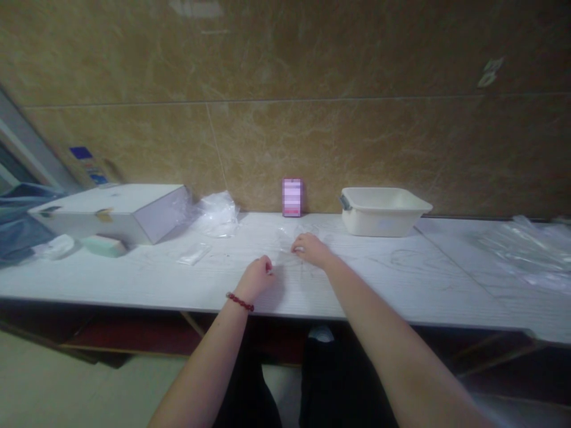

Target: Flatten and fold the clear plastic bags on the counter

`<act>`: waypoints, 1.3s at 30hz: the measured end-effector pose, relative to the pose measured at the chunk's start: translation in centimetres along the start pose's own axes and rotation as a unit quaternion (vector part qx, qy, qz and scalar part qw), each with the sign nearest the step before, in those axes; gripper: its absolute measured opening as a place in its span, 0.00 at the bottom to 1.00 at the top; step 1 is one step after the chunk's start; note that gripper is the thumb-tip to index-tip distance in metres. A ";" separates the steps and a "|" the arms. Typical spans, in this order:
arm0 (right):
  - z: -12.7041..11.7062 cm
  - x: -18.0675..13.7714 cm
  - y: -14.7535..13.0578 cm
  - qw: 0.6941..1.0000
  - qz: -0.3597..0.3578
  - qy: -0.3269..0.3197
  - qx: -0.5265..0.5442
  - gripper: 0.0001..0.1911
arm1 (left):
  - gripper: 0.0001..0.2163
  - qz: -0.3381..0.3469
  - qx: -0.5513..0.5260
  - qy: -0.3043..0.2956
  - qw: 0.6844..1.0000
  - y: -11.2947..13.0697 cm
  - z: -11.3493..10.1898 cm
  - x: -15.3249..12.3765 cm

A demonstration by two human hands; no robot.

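Clear plastic [284, 239], phone [292, 198] behind, basin [377, 224] right, box [113, 201] left

Two bare hands at a thin, transparent plastic film [284, 239] on a white wood-grain table [147, 278].
The right hand [309, 249] is positioned at the film; the left hand [259, 276], fingers curled, is nearer the front edge, any contents too small to identify. A dark-red beaded bracelet [239, 302] encircles the left wrist. A phone with a lit pink screen [292, 197] stands upright near the brown marbled wall [267, 142], left of a cream rectangular plastic basin [372, 223].
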State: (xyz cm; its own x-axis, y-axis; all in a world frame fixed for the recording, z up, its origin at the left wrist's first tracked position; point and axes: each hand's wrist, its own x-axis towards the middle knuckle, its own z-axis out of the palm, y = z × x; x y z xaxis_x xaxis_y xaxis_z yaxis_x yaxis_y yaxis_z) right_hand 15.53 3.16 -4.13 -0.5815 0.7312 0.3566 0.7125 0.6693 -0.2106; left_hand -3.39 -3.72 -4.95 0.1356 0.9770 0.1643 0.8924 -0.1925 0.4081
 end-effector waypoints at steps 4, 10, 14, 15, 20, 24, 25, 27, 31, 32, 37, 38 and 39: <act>0.4 -0.4 0.9 1.000 -0.001 -0.011 0.009 0.07 | 0.10 0.022 -0.002 0.004 1.000 -0.8 -0.6 1.2; 0.8 -0.5 1.3 1.000 -0.011 -0.026 0.000 0.10 | 0.14 0.185 0.030 -0.042 0.981 -1.9 -1.9 5.5; 0.7 -0.6 1.1 1.000 0.011 -0.015 -0.005 0.12 | 0.19 0.190 0.050 -0.088 0.977 -2.1 -1.4 7.3; 0.6 -0.7 1.1 1.000 0.015 -0.012 -0.004 0.12 | 0.21 0.178 0.057 -0.103 0.977 -2.1 -1.1 7.5; 0.3 -1.0 1.7 1.000 0.016 0.008 -0.011 0.09 | 0.26 0.153 0.084 -0.153 0.973 -2.3 -0.2 7.1; 0.5 -1.4 2.4 1.000 0.024 0.001 -0.011 0.09 | 0.29 0.142 0.096 -0.153 0.973 -2.3 -0.1 6.7; 0.5 -1.4 2.5 0.999 0.031 -0.001 -0.009 0.10 | 0.29 0.135 0.096 -0.155 0.974 -2.4 -0.1 6.6; 0.6 -1.6 2.7 0.999 0.048 -0.005 -0.007 0.12 | 0.30 0.129 0.094 -0.159 0.974 -2.4 0.0 6.5; 0.2 -1.7 2.5 0.997 0.072 0.008 -0.011 0.17 | 0.30 0.133 0.086 -0.141 0.977 -2.5 0.0 6.7; 0.1 -1.7 2.4 0.997 0.075 0.012 -0.012 0.17 | 0.29 0.131 0.086 -0.132 0.979 -2.5 0.0 6.8; -0.2 -2.1 2.2 0.997 0.069 0.009 -0.015 0.17 | 0.29 0.122 0.110 -0.121 0.979 -2.7 0.2 7.5; -0.1 -2.2 2.2 0.998 0.066 0.003 -0.016 0.16 | 0.29 0.120 0.114 -0.126 0.978 -2.8 0.2 7.5; -0.1 -2.3 2.2 0.998 0.065 -0.005 -0.018 0.16 | 0.29 0.117 0.117 -0.130 0.978 -2.8 0.2 7.5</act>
State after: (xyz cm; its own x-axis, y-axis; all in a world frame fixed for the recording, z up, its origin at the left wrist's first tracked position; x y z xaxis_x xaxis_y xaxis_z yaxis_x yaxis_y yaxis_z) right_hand 18.45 2.95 -5.32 -0.4867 0.8129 0.3200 0.7954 0.5638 -0.2225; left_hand -4.80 4.22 -5.09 0.4260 0.9046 -0.0177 0.8935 -0.4175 0.1651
